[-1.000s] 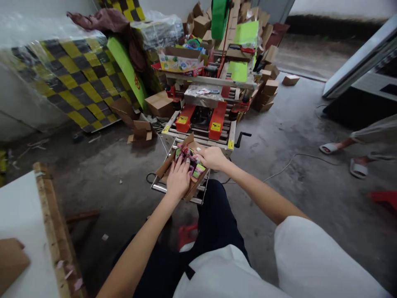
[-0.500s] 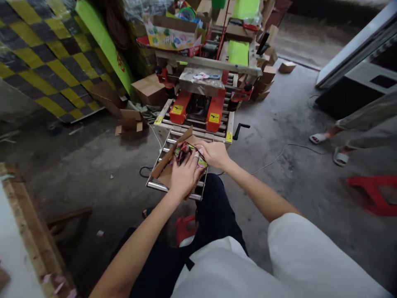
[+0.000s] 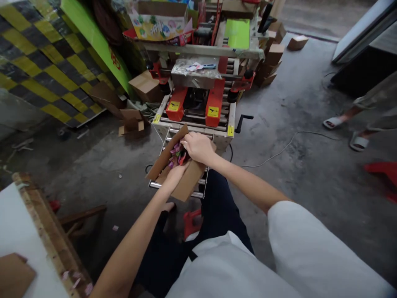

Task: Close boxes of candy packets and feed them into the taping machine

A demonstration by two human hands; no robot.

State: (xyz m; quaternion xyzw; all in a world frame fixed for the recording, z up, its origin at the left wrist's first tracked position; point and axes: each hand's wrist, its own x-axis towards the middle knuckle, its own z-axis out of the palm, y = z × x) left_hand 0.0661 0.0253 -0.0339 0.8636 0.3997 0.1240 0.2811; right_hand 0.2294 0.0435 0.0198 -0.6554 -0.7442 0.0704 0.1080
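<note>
An open cardboard box [image 3: 189, 182] with raised flaps rests on the rollers [image 3: 155, 184] in front of me. Small, shiny, colourful packets [image 3: 177, 154] in pink, green and red lie inside it. My left hand [image 3: 176, 174] reaches over the near side into the box, its fingers hidden behind the flap and packets. From the right, my right hand [image 3: 200, 147] is at the far end of the box, closed, with its fingers bent down at the packets. What lies under those fingertips is hidden.
Beyond the box stands a roller machine with red guides [image 3: 214, 103] and a black crank [image 3: 243, 123]. Loose cartons [image 3: 148, 85] lie on the floor to its left. A table [image 3: 18, 215] is at lower left, a cable [image 3: 288, 145] and a person's feet [image 3: 345, 128] at right.
My left hand has gone from lying on top of the packets to reaching down inside the box. My right hand has moved over the packets. The near flap now stands outward.
</note>
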